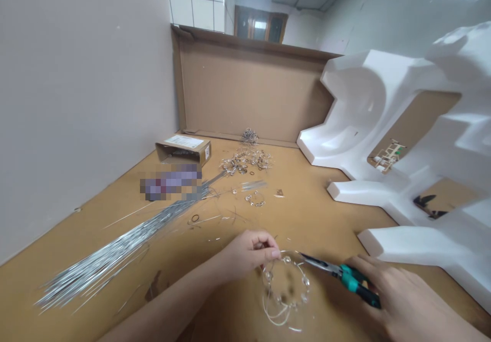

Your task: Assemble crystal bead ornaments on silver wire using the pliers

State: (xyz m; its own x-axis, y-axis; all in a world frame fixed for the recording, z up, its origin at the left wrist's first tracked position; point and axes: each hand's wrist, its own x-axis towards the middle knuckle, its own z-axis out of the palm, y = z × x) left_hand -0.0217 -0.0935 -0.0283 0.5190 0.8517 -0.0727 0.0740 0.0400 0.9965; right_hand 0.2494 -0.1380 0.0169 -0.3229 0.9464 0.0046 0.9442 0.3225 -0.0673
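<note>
My left hand [255, 252] pinches the upper left edge of a wire ring with clear beads [306, 281]. Thin loops of wire trail from the ring's lower left side. Wrapped around the green and black handles of a pair of long-nose pliers [350, 279] is my right hand [383, 286]. The pliers point left, and their jaw tips meet or nearly meet a wire at the top of the ring; whether they grip it I cannot tell. Beyond my left hand lies a similar beaded ring [255, 199] on the tabletop.
A bundle of straight silver wires [126, 247] lies to the left. Behind it are an open cardboard box [184, 149] and a pixelated object [171, 182]. Several beaded wire pieces [245, 160] are heaped farther back. White foam packing [356, 173] borders the right side, a cardboard panel [253, 89] the back.
</note>
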